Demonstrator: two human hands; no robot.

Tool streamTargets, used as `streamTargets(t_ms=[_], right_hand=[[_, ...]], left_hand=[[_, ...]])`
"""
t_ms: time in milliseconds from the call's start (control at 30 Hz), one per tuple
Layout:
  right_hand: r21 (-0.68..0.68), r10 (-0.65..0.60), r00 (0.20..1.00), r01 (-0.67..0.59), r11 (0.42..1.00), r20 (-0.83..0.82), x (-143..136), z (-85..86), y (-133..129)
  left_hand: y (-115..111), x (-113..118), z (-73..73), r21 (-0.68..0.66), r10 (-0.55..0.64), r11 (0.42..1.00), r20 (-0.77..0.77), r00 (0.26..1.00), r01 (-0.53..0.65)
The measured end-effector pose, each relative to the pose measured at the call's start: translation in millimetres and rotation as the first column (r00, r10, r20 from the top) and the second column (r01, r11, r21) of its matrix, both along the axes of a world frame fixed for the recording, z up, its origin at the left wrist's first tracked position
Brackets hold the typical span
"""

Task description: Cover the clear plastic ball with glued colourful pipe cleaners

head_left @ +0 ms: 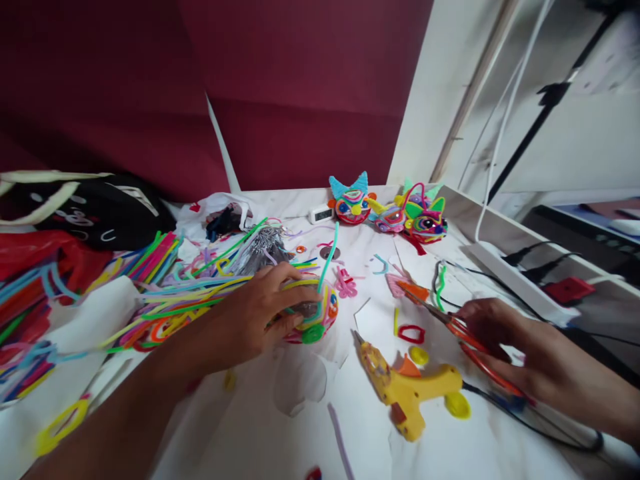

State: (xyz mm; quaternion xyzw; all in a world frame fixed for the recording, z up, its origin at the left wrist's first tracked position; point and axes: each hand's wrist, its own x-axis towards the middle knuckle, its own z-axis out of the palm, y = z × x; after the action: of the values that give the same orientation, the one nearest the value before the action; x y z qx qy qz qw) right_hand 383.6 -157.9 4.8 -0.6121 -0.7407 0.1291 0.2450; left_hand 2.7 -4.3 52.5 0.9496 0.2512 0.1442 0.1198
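My left hand (260, 313) grips a round ball wrapped in coloured pipe cleaners (316, 313) that rests on the white table (260, 427); a teal pipe cleaner (329, 257) sticks up from it. My right hand (510, 347) holds red-handled scissors (460, 333), their blades pointing left toward an orange felt piece (415, 291). A yellow glue gun (410, 390) lies between my hands, nozzle pointing up-left.
Piles of coloured pipe cleaners (150, 293) cover the left. Three finished pipe-cleaner heads (390, 210) and a small white clock (321, 215) stand at the back. A white power strip (515, 277) with cables lies right. A black bag (95, 210) sits back left.
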Motion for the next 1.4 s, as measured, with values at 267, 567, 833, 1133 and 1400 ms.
streamTargets(t_ms=[267, 567, 833, 1133, 1400], right_hand=[[-0.075, 0.245, 0.969, -0.246, 0.966, -0.027, -59, 14.1, 49], [-0.048, 0.319, 0.945, -0.323, 0.945, -0.066, -80, 4.3, 79], [-0.037, 0.392, 0.919, -0.393, 0.919, -0.034, -85, 4.1, 90], [-0.019, 0.397, 0.918, -0.397, 0.918, 0.004, -89, 5.2, 95], [0.019, 0.393, 0.908, -0.400, 0.916, 0.142, -83, -1.9, 104]], left_hand=[[-2, 0, -0.5, -0.008, 0.017, 1.000, -0.003, 1.000, -0.017], [-5, 2, 0.0, -0.009, 0.026, 1.000, -0.001, 1.000, -0.026], [-6, 2, 0.6, -0.007, 0.027, 1.000, -0.001, 1.000, -0.027], [-6, 3, 1.0, 0.003, 0.033, 0.999, 0.009, 0.999, -0.033], [-5, 2, -1.6, 0.003, 0.018, 1.000, 0.008, 1.000, -0.018]])
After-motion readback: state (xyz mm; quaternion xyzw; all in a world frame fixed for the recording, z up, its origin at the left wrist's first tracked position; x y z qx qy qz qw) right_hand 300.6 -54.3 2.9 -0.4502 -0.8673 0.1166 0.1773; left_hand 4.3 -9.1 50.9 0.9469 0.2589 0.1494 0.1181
